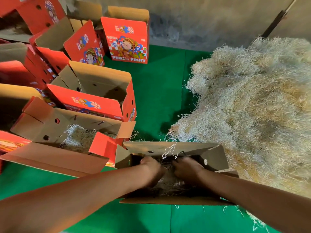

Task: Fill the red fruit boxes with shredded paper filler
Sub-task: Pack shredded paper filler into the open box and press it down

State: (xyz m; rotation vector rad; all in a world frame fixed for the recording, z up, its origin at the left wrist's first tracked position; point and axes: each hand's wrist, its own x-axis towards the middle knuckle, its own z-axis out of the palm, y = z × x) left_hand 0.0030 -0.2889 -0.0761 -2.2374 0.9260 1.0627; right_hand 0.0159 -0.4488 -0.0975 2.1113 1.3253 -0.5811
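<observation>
An open fruit box (170, 147) stands right in front of me on the green mat, its flaps spread. Both my hands are down inside it. My left hand (151, 167) and my right hand (186, 167) press on the shredded paper filler (170, 184) lying in the box's bottom; the fingers are buried in the dark interior. A few strands hang over the far flap. A big heap of pale shredded paper (252, 106) lies to the right. To the left, another open box (55, 158) holds some filler, and behind it an open red box (94, 101) looks bare inside.
More red fruit boxes (127, 39) stand at the back and left, some open, some stacked. The green mat (159, 89) covers the floor between boxes and heap. A grey wall (202, 22) runs along the back.
</observation>
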